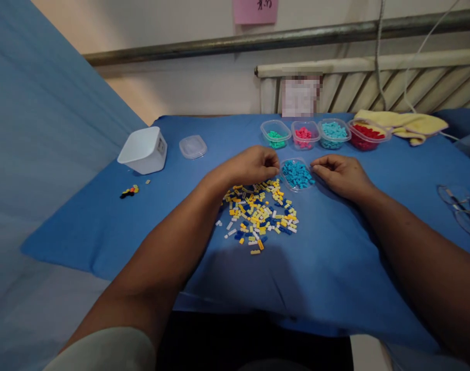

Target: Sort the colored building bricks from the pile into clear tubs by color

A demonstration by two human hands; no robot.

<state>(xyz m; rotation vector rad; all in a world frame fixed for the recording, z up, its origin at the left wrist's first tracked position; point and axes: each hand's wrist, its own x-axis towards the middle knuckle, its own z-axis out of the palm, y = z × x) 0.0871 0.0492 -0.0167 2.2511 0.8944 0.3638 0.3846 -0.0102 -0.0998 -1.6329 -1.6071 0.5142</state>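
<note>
A small clear plastic tub of blue toy bricks stands between my two hands, just beyond a loose pile. My left hand is closed, its thumb and curled fingers pinched at the tub's left rim. On the opposite side, my right hand has its thumb and forefinger closed at the right rim. In front of the tub, below my left hand, spreads the pile of mixed yellow, white, cream and dark blue bricks. My left wrist hides part of the pile's far left edge.
Behind stand tubs of green, pink, light-blue and red bricks. A yellow cloth lies beyond; glasses are at right. Leftward are a white bin, clear lid and a few bricks.
</note>
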